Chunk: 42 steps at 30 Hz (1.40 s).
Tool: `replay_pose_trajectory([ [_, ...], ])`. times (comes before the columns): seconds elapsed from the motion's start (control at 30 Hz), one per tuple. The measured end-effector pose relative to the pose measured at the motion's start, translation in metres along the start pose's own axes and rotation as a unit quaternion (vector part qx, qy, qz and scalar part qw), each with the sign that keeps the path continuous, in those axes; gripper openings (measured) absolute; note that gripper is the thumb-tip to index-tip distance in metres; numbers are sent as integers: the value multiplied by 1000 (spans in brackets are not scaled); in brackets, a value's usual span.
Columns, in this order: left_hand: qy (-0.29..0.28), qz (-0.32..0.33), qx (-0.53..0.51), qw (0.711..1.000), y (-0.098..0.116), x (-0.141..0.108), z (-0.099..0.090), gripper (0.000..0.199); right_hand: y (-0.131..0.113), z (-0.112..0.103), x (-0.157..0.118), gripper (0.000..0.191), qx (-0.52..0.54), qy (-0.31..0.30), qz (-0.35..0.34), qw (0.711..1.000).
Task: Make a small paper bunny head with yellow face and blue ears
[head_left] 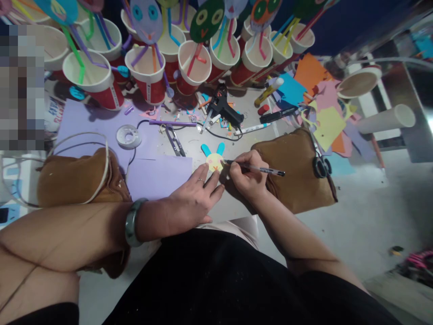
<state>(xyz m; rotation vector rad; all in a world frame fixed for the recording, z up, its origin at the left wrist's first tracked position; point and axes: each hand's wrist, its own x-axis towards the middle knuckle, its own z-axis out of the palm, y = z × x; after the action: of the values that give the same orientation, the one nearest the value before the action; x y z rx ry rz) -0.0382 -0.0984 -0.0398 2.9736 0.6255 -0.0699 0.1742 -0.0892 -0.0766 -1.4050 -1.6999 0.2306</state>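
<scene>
A small yellow paper face (pixel 214 161) with two blue ears, pink cheeks and an orange mouth lies flat on the table. My left hand (pixel 196 194) rests with fingers spread, its fingertips on the lower left edge of the face. Pinched in my right hand (pixel 250 174) is a black pen (pixel 267 170), whose tip is at the right side of the face. Purple paper (pixel 158 176) lies left of the face, partly under my left forearm.
Red cups (pixel 149 85) with straws and paper faces line the back. Nearer are a black glue gun (pixel 226 106), a tape roll (pixel 129 136), tweezers (pixel 175 142) and a marker (pixel 251 129). Scissors (pixel 321 164) lie on a brown cushion (pixel 294 180); coloured paper scraps (pixel 328 113) lie behind.
</scene>
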Motion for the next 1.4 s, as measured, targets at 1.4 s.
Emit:
replay_pose_trajectory([
  [1.4, -12, 0, -13, 1000, 0, 0, -3, 99, 2, 0, -1, 13, 11, 3, 20, 1000],
])
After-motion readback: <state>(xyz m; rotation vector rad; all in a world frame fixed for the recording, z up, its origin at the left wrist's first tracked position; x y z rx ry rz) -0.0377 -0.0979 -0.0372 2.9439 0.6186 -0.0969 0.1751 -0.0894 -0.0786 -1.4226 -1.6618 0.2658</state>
